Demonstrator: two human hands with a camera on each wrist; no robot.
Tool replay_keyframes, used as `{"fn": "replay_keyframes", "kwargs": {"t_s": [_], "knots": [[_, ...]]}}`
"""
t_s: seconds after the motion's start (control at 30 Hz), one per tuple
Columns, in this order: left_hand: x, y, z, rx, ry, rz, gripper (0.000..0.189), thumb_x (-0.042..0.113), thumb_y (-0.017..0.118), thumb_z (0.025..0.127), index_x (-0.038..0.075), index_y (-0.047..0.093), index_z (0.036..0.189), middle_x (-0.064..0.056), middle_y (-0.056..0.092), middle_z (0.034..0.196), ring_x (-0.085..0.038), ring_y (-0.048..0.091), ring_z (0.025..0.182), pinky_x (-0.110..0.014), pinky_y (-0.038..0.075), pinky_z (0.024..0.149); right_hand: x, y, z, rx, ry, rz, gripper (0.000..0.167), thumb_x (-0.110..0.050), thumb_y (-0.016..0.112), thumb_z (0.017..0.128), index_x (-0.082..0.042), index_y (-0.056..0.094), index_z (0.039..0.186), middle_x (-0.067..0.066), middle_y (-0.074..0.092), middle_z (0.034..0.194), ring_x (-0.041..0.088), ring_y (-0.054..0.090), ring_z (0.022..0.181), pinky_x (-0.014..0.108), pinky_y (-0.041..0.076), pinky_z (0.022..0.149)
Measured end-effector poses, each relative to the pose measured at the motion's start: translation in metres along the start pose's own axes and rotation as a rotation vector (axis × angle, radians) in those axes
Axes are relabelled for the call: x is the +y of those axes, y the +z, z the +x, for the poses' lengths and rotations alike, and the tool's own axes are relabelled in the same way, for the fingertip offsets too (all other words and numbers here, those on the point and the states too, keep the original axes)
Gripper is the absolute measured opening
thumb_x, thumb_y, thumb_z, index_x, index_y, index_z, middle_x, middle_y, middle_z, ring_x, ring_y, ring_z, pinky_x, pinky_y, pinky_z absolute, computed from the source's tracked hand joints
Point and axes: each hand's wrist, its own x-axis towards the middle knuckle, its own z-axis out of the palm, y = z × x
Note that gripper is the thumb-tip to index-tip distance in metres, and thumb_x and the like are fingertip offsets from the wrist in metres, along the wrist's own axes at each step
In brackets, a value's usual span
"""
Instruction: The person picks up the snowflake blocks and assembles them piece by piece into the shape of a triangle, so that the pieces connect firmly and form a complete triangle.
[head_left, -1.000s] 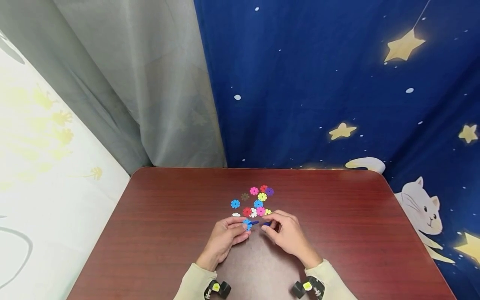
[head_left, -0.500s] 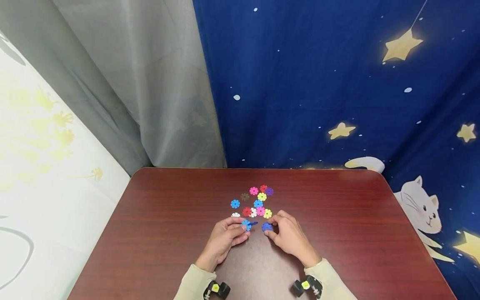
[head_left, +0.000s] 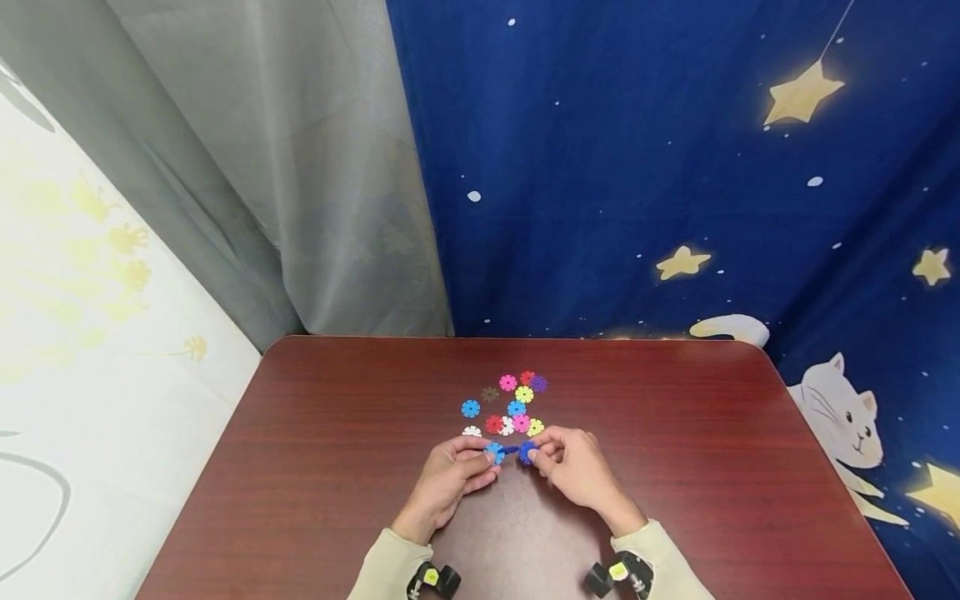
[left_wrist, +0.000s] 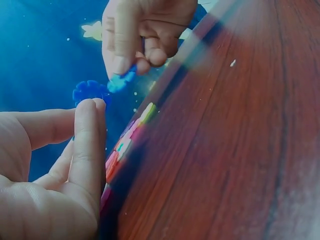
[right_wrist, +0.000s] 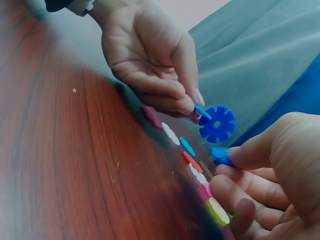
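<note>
My left hand (head_left: 448, 482) pinches a light blue notched plastic disc (head_left: 494, 453) between thumb and fingers. Slotted onto that disc, a dark blue notched disc (right_wrist: 227, 131) sticks out to the right and is seen edge-on in the head view. My right hand (head_left: 576, 472) pinches another blue notched disc (head_left: 527, 453) by its edge, its face turned toward the head camera. In the head view this disc is right at the outer edge of the dark blue one. The right wrist view shows a small gap between the right hand's disc (right_wrist: 220, 155) and the joined pair.
Several loose notched discs lie just beyond the hands, among them a blue disc (head_left: 470, 408), a red disc (head_left: 493, 424), a pink disc (head_left: 508, 382) and a yellow disc (head_left: 536, 427). Curtains (head_left: 360, 208) hang behind the brown table (head_left: 337, 450).
My right hand has turned its blue disc from edge-on to face-on and moved it left, up to the joined discs. My left hand has stayed nearly still.
</note>
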Motion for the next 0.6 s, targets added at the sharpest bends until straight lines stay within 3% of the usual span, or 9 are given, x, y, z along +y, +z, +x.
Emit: {"fn": "replay_keyframes", "kwargs": {"t_s": [0.13, 0.43, 0.6], "knots": [[0.0005, -0.0008, -0.0004, 0.001, -0.006, 0.005, 0.033, 0.0, 0.073, 0.096, -0.01, 0.061, 0.125, -0.007, 0.077, 0.093, -0.017, 0.078, 0.083, -0.031, 0.067, 0.082, -0.003, -0.0004, 0.0002, 0.023, -0.011, 0.058, 0.006, -0.01, 0.08, 0.094, -0.012, 0.078, 0.099, 0.0, 0.076, 0.074, 0.02, 0.07, 0.056, 0.026, 0.056, 0.048], [0.0006, -0.0023, -0.0018, 0.001, -0.003, 0.011, 0.031, 0.001, 0.074, 0.096, -0.008, 0.063, 0.123, -0.006, 0.078, 0.093, -0.017, 0.079, 0.084, -0.031, 0.067, 0.081, -0.0044, 0.0005, 0.0, 0.07, -0.06, 0.125, 0.006, -0.011, 0.081, 0.093, -0.009, 0.079, 0.098, 0.002, 0.078, 0.076, 0.017, 0.073, 0.06, 0.024, 0.054, 0.047], [0.0002, -0.0024, -0.002, -0.001, 0.005, 0.002, 0.031, 0.0, 0.075, 0.095, -0.009, 0.063, 0.123, -0.006, 0.078, 0.092, -0.016, 0.079, 0.082, -0.03, 0.067, 0.08, -0.0073, 0.0014, -0.0007, 0.054, -0.055, 0.158, 0.007, -0.012, 0.081, 0.093, -0.008, 0.08, 0.098, 0.007, 0.078, 0.077, 0.023, 0.073, 0.061, 0.022, 0.053, 0.047]]}}
